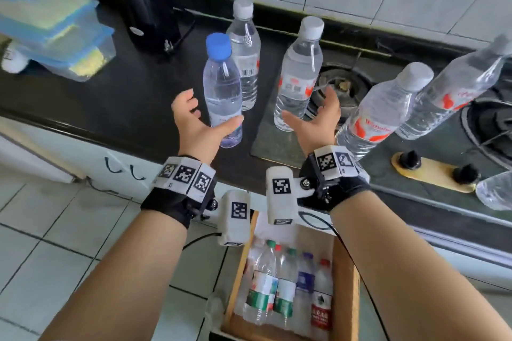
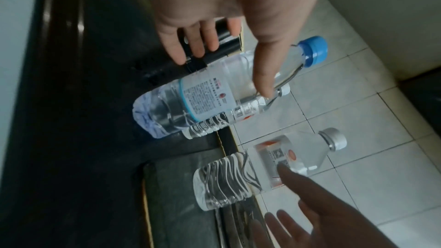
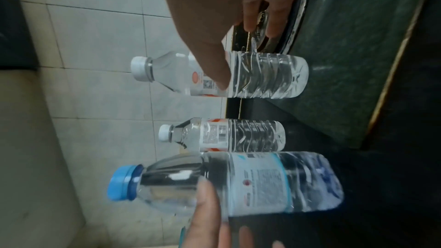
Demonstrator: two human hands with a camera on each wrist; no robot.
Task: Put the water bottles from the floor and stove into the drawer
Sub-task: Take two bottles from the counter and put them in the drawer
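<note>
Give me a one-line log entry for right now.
left hand: open, at blue-capped bottle | right hand: open, at white-capped bottle | both bottles upright | drawer: open, holding bottles

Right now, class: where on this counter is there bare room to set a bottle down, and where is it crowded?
Free: dark counter between the blue-lidded containers and the blue-capped bottle. Crowded: the stove, where white-capped bottles stand close together.

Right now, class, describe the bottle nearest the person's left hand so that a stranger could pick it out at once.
Start at the black countertop, left of the stove. Several clear water bottles stand there; take the one closest to the counter's front edge, right by the open left hand. This blue-capped bottle is the only one with a blue cap; its neighbours have white caps.
</note>
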